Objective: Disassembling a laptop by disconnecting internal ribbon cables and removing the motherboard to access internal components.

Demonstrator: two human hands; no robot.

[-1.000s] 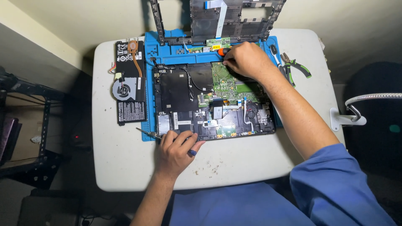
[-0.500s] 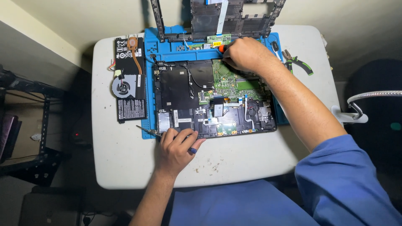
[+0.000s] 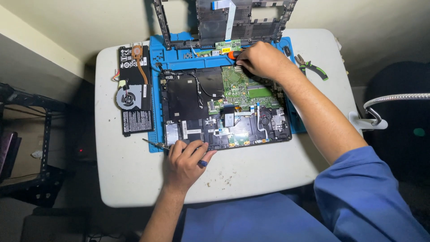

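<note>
While hands (image 3: 264, 60) grip screwdrivers, laptop (image 3: 224, 107) lies between.

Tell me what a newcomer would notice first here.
Probably the opened laptop on the blue mat at mid-table, its green board bare. The right hand grips an orange-handled tool at the board's far edge; the left hand rests at the laptop's near edge over a screwdriver. A fan and battery lie left of the laptop.
</note>
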